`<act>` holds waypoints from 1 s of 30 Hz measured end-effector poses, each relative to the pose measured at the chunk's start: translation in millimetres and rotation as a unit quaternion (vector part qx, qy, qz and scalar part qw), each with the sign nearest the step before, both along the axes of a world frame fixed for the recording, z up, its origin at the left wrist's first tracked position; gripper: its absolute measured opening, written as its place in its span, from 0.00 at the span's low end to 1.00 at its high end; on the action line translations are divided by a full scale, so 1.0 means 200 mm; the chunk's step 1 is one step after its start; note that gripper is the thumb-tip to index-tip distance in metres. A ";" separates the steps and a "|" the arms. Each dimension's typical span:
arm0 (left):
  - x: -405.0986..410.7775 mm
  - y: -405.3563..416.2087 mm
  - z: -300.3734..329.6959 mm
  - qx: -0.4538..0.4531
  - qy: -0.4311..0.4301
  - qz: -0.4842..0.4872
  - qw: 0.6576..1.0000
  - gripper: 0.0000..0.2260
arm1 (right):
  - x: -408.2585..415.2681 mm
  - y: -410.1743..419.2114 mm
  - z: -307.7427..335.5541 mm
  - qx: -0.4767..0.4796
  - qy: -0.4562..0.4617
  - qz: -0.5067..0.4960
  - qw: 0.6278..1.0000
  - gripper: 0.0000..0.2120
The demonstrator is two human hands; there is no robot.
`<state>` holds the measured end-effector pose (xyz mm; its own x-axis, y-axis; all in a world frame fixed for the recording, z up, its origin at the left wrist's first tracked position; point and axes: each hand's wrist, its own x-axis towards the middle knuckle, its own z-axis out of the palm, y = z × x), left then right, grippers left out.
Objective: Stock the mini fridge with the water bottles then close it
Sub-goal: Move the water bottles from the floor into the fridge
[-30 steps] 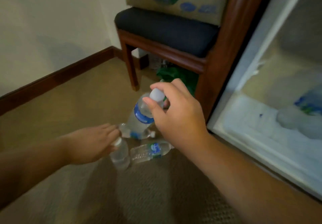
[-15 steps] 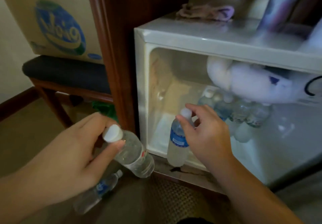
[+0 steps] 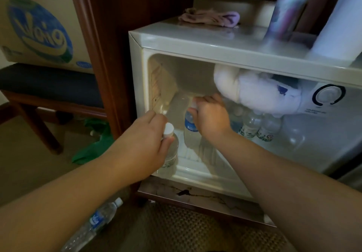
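A water bottle (image 3: 94,223) lay on the carpet in front of the mini fridge (image 3: 195,42). At the fridge's open front, the left hand (image 3: 145,144) pinched the white cap of a clear bottle (image 3: 171,152), upright at the fridge's lower lip. Deeper inside the fridge, the right hand (image 3: 210,117) gripped the top of a blue-labelled bottle (image 3: 190,132), standing on the fridge floor. More bottles (image 3: 258,126) stood further back inside the fridge.

Perhaps six water bottles (image 3: 190,128), two hands (image 3: 146,144), one fridge (image 3: 195,42), one cup stack (image 3: 286,10)
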<state>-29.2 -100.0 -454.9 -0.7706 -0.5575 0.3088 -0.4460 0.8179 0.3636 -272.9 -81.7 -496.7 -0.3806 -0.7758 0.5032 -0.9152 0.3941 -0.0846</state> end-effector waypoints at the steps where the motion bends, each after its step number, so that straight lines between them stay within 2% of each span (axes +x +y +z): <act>1: -0.02 -0.01 -0.01 -0.004 -0.003 0.004 1.000 0.12 | -0.02 -0.03 0.00 0.016 0.009 -0.008 1.000 0.11; 5: -0.13 -0.06 -0.03 -0.010 -0.004 0.018 1.000 0.15 | -0.08 -0.09 -0.03 0.051 0.040 -0.034 0.997 0.11; 12: -0.37 -0.15 -0.08 0.011 -0.011 0.069 0.997 0.13 | -0.18 -0.15 -0.04 0.055 0.050 -0.030 0.997 0.13; 17: -0.52 -0.20 -0.06 -0.012 -0.066 0.102 0.992 0.14 | -0.19 -0.15 -0.02 0.052 0.019 -0.037 0.998 0.12; 22: -0.62 -0.24 -0.03 -0.054 -0.147 0.106 0.982 0.16 | -0.12 -0.08 -0.07 0.028 0.074 -0.047 0.996 0.15; 30: -0.79 -0.33 -0.01 -0.072 -0.194 0.118 0.971 0.22 | -0.17 -0.01 -0.08 0.037 0.052 -0.035 0.997 0.18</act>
